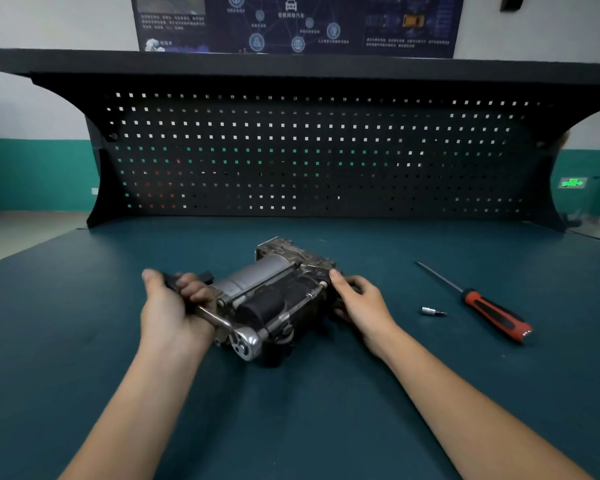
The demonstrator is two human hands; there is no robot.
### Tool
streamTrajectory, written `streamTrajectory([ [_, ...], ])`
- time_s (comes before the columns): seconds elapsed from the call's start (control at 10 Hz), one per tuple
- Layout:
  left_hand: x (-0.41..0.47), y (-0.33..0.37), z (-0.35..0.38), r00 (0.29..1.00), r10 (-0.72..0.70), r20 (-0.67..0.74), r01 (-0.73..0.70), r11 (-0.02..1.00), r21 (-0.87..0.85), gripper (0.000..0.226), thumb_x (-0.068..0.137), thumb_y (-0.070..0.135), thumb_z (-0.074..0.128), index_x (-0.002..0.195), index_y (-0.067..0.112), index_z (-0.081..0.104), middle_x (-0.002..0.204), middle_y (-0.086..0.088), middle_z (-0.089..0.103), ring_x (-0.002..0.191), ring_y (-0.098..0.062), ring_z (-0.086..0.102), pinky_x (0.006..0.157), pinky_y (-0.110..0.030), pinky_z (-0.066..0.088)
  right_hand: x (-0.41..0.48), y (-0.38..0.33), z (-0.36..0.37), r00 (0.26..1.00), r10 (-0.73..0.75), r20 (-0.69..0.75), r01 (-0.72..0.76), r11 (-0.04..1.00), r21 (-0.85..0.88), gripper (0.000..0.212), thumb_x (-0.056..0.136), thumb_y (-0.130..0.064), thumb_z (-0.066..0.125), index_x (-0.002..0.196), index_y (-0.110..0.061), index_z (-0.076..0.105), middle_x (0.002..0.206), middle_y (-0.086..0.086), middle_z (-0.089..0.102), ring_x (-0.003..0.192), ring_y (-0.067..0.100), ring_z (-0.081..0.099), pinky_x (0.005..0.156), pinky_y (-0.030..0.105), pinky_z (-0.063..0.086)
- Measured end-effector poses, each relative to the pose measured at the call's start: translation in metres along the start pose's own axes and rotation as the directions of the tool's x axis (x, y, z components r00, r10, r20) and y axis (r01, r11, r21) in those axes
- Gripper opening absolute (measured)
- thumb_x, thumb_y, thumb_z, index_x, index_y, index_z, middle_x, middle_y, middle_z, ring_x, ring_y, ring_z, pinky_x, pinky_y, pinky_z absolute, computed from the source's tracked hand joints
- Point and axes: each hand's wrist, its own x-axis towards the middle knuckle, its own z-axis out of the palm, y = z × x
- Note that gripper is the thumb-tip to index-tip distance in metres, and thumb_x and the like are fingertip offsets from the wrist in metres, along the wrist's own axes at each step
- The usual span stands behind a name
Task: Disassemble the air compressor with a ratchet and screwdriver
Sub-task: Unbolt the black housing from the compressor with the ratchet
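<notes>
1. Bench mat [291, 427]: teal, covered whole worktop; two bare forearms reached in over it from near edge.
2. Ratchet [246, 339]: chrome head at near-left corner of unit, w/ long extension bar running up-right along the unit's body.
3. Left hand [174, 306]: fingers curled round the ratchet's handle, thumb out on far side.
4. Right hand [361, 303]: clasped right end of unit, thumb on top; fingertips hidden behind it.
5. Air compressor [274, 289]: lay on mat at centre, btwn both hands; grey cylinder on top, black motor body in front, metal block at far end.
6. Small bit socket [432, 311]: loose on mat, right of right hand.
7. Screwdriver [492, 313]: red/black handle, lay diagonally just beyond the bit, tip pointing far-left; untouched.
8. Pegboard [309, 150]: black, square holes, upright at back of bench.
9. Poster [291, 22]: dark blue, on wall above; text unreadable.
</notes>
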Motion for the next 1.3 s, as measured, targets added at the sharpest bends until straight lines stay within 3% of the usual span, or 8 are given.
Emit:
streamTrajectory([
  [0.2, -0.04, -0.015, 0.019, 0.789, 0.026, 0.614, -0.398, 0.783, 0.479, 0.043, 0.082, 0.048, 0.046, 0.05, 0.02, 0.051, 0.036, 0.01, 0.033, 0.028, -0.003, 0.025, 0.034, -0.007, 0.019, -0.005, 0.0, -0.001, 0.998, 0.045, 0.042, -0.05, 0.99, 0.131, 0.012, 0.081, -0.037, 0.066, 0.087, -0.027, 0.063, 0.097, -0.008, 0.068, 0.085, 0.003, 0.063, 0.06, 0.015, 0.048],
  [0.4, -0.071, -0.035, 0.001, -0.097, -0.684, 0.723, -0.995, 0.079, -0.058, 0.03, 0.084, 0.036, 0.054, 0.069, 0.012, 0.061, 0.055, 0.006, 0.062, 0.048, -0.009, 0.054, 0.047, -0.015, 0.033, -0.005, 0.0, -0.003, 0.995, 0.046, 0.083, -0.058, 0.987, 0.149, 0.008, 0.08, -0.031, 0.068, 0.086, -0.025, 0.068, 0.083, -0.014, 0.07, 0.072, -0.004, 0.064, 0.057, 0.012, 0.047],
  [0.5, -0.067, -0.03, 0.0, -0.059, -0.515, 0.855, -0.997, 0.065, -0.03, 0.02, 0.082, 0.033, 0.055, 0.069, 0.018, 0.057, 0.061, 0.002, 0.06, 0.049, -0.005, 0.048, 0.049, -0.008, 0.035, -0.004, -0.001, -0.002, 0.997, 0.039, 0.068, -0.048, 0.988, 0.144, 0.01, 0.08, -0.032, 0.069, 0.086, -0.024, 0.068, 0.087, -0.01, 0.07, 0.071, -0.003, 0.064, 0.054, 0.011, 0.047],
  [0.6, -0.048, -0.015, 0.017, 0.66, 0.173, 0.731, -0.681, 0.55, 0.484, 0.033, 0.084, 0.044, 0.046, 0.062, 0.02, 0.05, 0.044, -0.001, 0.043, 0.035, -0.002, 0.033, 0.037, -0.01, 0.03, -0.007, -0.003, -0.003, 0.997, 0.024, 0.075, -0.034, 0.99, 0.134, 0.012, 0.079, -0.033, 0.069, 0.088, -0.025, 0.067, 0.089, -0.009, 0.069, 0.069, -0.004, 0.065, 0.053, 0.012, 0.047],
  [0.7, -0.012, 0.004, 0.01, 0.99, 0.076, 0.121, -0.096, 0.981, 0.168, 0.045, 0.095, 0.053, 0.034, 0.065, 0.019, 0.037, 0.037, 0.01, 0.03, 0.028, -0.002, 0.025, 0.03, -0.01, 0.02, -0.008, -0.004, -0.005, 0.996, 0.02, 0.083, -0.029, 0.994, 0.108, 0.018, 0.08, -0.035, 0.068, 0.095, -0.024, 0.065, 0.09, -0.009, 0.068, 0.07, -0.002, 0.064, 0.054, 0.014, 0.047],
  [0.9, -0.018, -0.007, 0.005, 0.959, 0.094, 0.266, -0.169, 0.946, 0.277, 0.046, 0.096, 0.051, 0.034, 0.062, 0.02, 0.04, 0.037, 0.01, 0.027, 0.028, -0.002, 0.022, 0.027, -0.013, 0.019, -0.008, -0.005, -0.006, 0.992, 0.022, 0.122, -0.033, 0.995, 0.089, 0.009, 0.083, -0.034, 0.065, 0.089, -0.027, 0.067, 0.087, -0.012, 0.069, 0.076, 0.001, 0.063, 0.057, 0.014, 0.047],
  [1.1, -0.074, -0.033, -0.003, 0.034, -0.609, 0.792, -0.98, 0.133, 0.145, 0.017, 0.083, 0.032, 0.058, 0.072, 0.018, 0.057, 0.058, 0.011, 0.058, 0.048, 0.003, 0.048, 0.048, -0.008, 0.031, -0.009, -0.004, -0.004, 0.995, 0.016, 0.096, -0.024, 0.997, 0.076, 0.009, 0.082, -0.034, 0.067, 0.084, -0.025, 0.068, 0.082, -0.01, 0.07, 0.073, 0.005, 0.063, 0.058, 0.017, 0.049],
  [1.3, -0.067, -0.026, 0.004, 0.267, -0.196, 0.944, -0.922, 0.234, 0.31, 0.016, 0.082, 0.034, 0.051, 0.069, 0.033, 0.06, 0.057, 0.014, 0.059, 0.047, 0.011, 0.048, 0.049, -0.002, 0.034, -0.01, -0.003, -0.005, 0.994, -0.008, 0.113, 0.002, 0.999, 0.045, 0.013, 0.082, -0.034, 0.067, 0.087, -0.023, 0.07, 0.078, -0.007, 0.07, 0.067, 0.01, 0.06, 0.063, 0.022, 0.049],
])
